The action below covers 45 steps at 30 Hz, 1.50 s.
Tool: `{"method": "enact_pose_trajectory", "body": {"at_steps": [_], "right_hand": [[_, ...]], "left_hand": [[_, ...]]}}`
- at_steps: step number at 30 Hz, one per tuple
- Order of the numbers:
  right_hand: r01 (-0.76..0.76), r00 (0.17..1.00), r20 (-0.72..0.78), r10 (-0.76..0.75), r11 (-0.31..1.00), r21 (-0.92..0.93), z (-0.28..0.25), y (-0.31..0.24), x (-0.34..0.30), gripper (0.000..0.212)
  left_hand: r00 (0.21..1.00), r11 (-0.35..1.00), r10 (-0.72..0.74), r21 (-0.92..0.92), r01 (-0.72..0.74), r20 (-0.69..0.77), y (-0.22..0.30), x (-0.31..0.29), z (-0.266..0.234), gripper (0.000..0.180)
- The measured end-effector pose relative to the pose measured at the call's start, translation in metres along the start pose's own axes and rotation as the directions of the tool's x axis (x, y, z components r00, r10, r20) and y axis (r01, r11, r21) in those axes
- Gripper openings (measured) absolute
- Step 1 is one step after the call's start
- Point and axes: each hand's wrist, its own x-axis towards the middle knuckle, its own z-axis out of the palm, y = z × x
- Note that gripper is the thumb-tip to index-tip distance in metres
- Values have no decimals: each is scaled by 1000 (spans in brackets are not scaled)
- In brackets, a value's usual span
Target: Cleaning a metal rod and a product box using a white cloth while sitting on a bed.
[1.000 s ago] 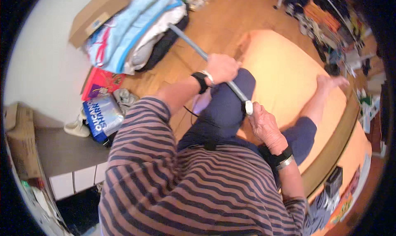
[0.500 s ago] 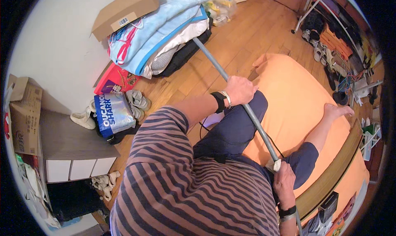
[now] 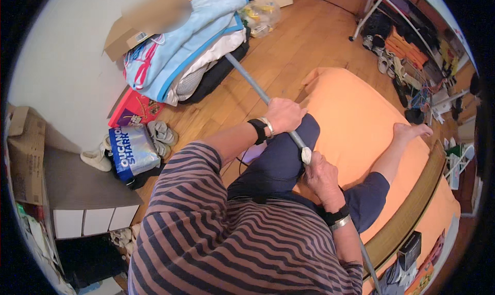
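Observation:
A long grey metal pole point(image 3: 251, 81) slants from the folded bedding at the upper left, across my lap, and down to the lower right. My left hand point(image 3: 285, 115) is wrapped round it above my bent knee. Lower down, my right hand point(image 3: 322, 177) is closed round the pole with a white cloth point(image 3: 306, 156) bunched at its fingers. The two hands are a short way apart. My right forearm hides part of the pole, which shows again beyond it. The pole's far tip cannot be made out against the bedding.
Blue bedding point(image 3: 206, 24) is stacked by the wall, with a cardboard box point(image 3: 121, 40) on top. An orange sheet point(image 3: 356, 109) lies under my bare foot. Shoes and a blue-silver bag point(image 3: 135, 153) stand at left. A rack point(image 3: 371, 11) with shoes stands far right.
My right hand has slid up the pole with the white cloth, closer to my left hand. The left hand keeps its hold. The whole view has shifted slightly.

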Motion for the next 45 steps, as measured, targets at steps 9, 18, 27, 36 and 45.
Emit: {"method": "enact_pose_trajectory", "body": {"at_steps": [9, 18, 27, 36, 45], "right_hand": [[-68, 997, 58, 58, 978, 195, -46, -10, -40, 21], [-111, 986, 156, 57, 925, 363, -93, -44, -13, 24], [393, 819, -553, -155, 853, 343, -43, -78, 11, 15], [267, 961, -25, -275, 902, 339, -59, -84, -3, 18], [77, 996, -66, -61, 957, 278, -77, -2, -77, 18]], "left_hand": [[849, 985, 170, 60, -162, -501, -26, -14, -14, 40], [631, 983, 56, 152, 100, -774, -126, 13, -76, 39], [588, 876, -209, 117, 467, -781, -317, -4, -130, 61], [530, 897, -334, -89, 433, -779, -378, -26, -77, 47], [741, 849, -472, -473, 236, -477, -252, -24, -31, 37]]}}
